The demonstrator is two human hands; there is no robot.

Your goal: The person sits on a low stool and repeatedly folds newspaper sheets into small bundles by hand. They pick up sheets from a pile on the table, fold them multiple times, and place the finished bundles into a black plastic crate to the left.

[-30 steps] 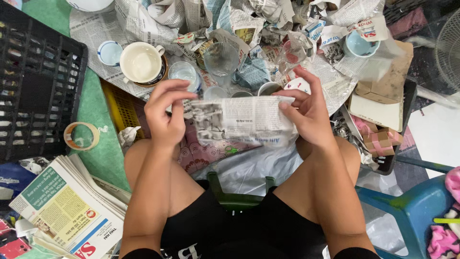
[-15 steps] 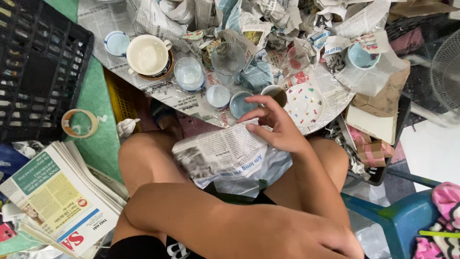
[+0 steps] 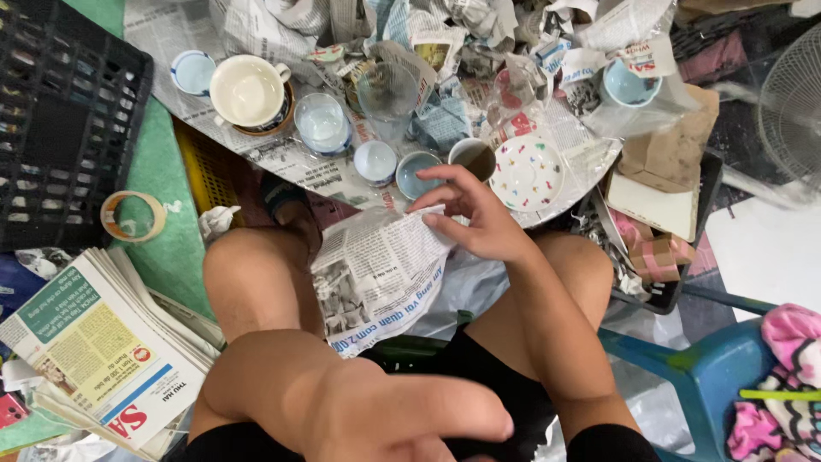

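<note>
Across your lap, a newspaper-wrapped bundle point(image 3: 376, 278) is lying between your bare knees while your right hand point(image 3: 475, 218) is pressing on its far right corner, fingers spread and loosely curled around the paper's edge. Your left hand point(image 3: 385, 415) is looming large and blurred at the near edge, fingers stretched out flat and gripping nothing. Just beyond the bundle, small bowls and a spotted saucer point(image 3: 526, 171) are sitting on spread newsprint, with a white mug point(image 3: 248, 90) farther left. A stack of newspapers point(image 3: 103, 351) is resting at near left beside a roll of tape point(image 3: 132, 216).
</note>
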